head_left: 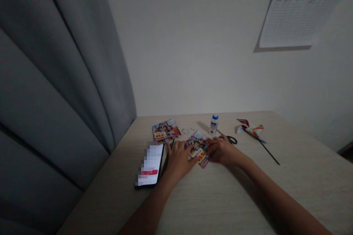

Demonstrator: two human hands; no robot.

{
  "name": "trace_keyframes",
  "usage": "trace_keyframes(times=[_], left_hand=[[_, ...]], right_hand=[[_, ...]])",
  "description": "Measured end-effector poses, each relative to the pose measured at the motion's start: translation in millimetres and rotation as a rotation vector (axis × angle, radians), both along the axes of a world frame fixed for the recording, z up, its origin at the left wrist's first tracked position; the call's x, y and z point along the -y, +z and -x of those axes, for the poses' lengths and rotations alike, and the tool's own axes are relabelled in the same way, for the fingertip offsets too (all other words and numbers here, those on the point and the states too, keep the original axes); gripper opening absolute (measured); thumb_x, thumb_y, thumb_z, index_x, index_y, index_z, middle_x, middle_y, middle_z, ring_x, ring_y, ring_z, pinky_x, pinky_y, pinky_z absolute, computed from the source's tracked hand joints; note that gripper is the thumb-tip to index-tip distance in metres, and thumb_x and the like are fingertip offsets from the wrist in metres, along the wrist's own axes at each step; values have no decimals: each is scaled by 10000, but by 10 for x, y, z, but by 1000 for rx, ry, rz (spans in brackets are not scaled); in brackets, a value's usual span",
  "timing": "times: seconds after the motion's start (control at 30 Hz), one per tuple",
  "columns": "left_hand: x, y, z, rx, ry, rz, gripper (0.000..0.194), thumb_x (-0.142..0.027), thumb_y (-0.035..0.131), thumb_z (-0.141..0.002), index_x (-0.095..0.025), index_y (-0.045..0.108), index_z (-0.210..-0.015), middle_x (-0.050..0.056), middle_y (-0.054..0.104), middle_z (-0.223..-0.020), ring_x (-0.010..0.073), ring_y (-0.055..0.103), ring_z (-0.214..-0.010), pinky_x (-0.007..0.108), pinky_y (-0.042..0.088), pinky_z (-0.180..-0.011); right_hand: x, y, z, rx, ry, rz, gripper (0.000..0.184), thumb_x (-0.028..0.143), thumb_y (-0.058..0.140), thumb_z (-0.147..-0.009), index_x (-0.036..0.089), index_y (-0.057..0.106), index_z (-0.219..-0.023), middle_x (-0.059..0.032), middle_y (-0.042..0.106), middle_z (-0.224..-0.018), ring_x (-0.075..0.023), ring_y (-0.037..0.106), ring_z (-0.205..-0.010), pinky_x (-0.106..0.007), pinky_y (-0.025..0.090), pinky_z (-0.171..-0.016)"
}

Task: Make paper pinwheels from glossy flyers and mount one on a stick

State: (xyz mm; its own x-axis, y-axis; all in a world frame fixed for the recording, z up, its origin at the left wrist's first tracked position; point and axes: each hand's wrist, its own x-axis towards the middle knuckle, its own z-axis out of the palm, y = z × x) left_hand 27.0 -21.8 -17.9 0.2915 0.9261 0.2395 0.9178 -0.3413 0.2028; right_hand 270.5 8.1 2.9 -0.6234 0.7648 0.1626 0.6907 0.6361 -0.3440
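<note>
A colourful printed paper sheet point(199, 145), with yellow and red price print, lies turned at an angle on the table between my hands. My left hand point(178, 158) rests on its left side, palm down with fingers spread. At the right edge of the sheet, the fingers of my right hand point(223, 151) are bent in and closed on the paper; the thumb side is partly hidden. Dark thin sticks point(166, 161) lie beside my left hand, partly covered by it. Just beyond my right hand are scissors point(232, 140) with black handles, their blades partly hidden behind a white glue bottle point(213, 126) with a blue cap.
A stack of similar printed sheets point(167, 130) lies at the back left. Nearer, a phone point(151, 167) has its screen lit. To the right lies a paper pinwheel point(252, 129) on a dark stick. Small clear bits point(186, 131) sit behind the sheet. A grey curtain point(82, 80) hangs at left.
</note>
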Motion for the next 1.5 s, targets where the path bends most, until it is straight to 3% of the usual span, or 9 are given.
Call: trace_keyframes(times=[0.23,0.4,0.6,1.03,1.23,1.33,1.5], left_hand=[[-6,-31,-1,2,0,-18,441,-570,569,-886,-356,614,-1269,70,567,-1322,345,368,-1340,724,51,-1135],[-9,-28,-7,1,4,-8,457,-571,565,-884,-355,605,-1285,72,562,-1333,347,371,-1339,703,69,-1144],[8,10,-10,-3,-1,9,439,-579,541,-893,-356,617,-1265,68,555,-1339,350,364,-1343,685,82,-1150],[18,42,-34,-19,18,50,476,-593,553,-884,-348,603,-1289,80,534,-1376,346,351,-1356,669,88,-1156],[-3,0,-22,23,3,21,447,-574,584,-875,-367,623,-1269,63,542,-1379,346,361,-1348,662,121,-1151],[-18,-17,-15,52,-16,9,396,-545,548,-915,-365,636,-1257,56,560,-1356,336,371,-1337,664,130,-1149],[-49,-19,-39,79,-14,-15,284,-462,537,-953,-325,669,-1164,45,595,-1304,306,400,-1307,677,126,-1148]], right_hand=[[16,48,-20,33,-14,0,270,272,766,-691,320,765,-957,-21,734,-1163,-306,626,-1111,-535,281,-1061],[32,64,8,62,-22,-18,220,284,754,-712,319,759,-930,-20,730,-1160,-306,623,-1111,-586,244,-1079],[25,39,33,61,9,-70,251,375,788,-708,308,753,-947,-24,733,-1085,-289,623,-1089,-576,240,-1081],[1,-21,111,51,-17,-116,91,278,701,-772,262,728,-857,-20,720,-926,-255,616,-1020,-583,211,-1103],[8,-8,85,37,-21,-70,172,185,673,-742,271,732,-878,-15,726,-983,-265,611,-1065,-595,191,-1107],[-20,-26,39,17,-17,-24,115,273,640,-840,280,744,-889,-33,723,-1108,-276,599,-1126,-620,185,-1106],[-79,-119,16,-15,-88,25,239,379,542,-949,266,752,-928,-74,690,-1240,-297,571,-1205,-627,226,-1094]])
